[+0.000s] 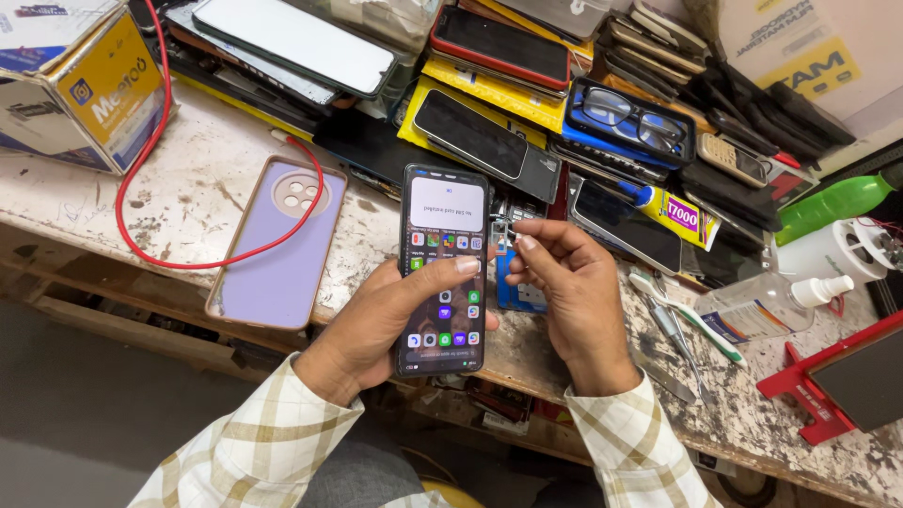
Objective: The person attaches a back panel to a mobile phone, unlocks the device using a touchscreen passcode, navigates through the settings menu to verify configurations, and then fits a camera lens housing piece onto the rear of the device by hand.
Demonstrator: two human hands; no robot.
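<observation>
Head view: left hand cradles a lit smartphone over the workbench edge, thumb across screen, long axis upright. Right hand pinches a small SIM tray beside its top-right edge

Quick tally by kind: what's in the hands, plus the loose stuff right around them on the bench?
Lit black smartphone in left hand: 1
Small metal tray piece pinched by right hand: 1
Lilac phone case: 1
Red cable: 1
Black-framed glasses: 1
Glue tube: 1
Clear spray bottle: 1
Total: 7
</observation>
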